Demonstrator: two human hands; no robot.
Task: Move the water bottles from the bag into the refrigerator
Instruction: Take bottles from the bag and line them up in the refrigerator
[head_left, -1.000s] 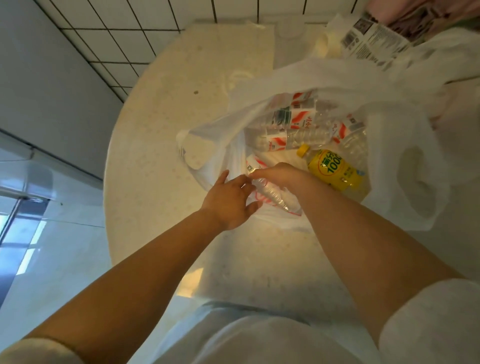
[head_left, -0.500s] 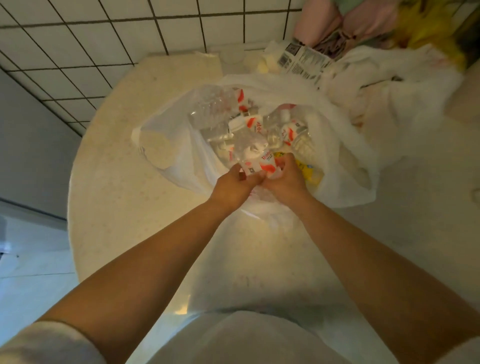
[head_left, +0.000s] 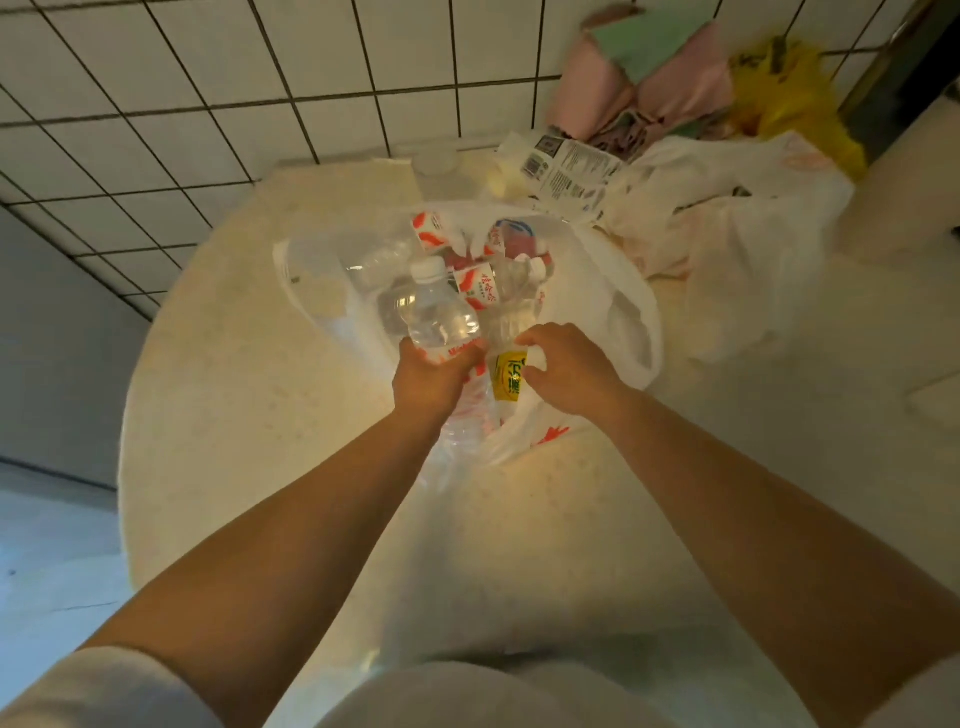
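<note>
While the left hand gripped a full water bottle round its labelled middle, the right hand hovered with loosely curled, empty fingers over the bag. The bottle looked heavy, smooth and likely slippery; the waist seemed the firmest hold.

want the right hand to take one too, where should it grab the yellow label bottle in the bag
Take the yellow label bottle around its labelled body, coming from above and from the right. It lies in the bag by the right hand, with the left hand and its water bottle crowding the left side. Its cap is hidden.
</note>
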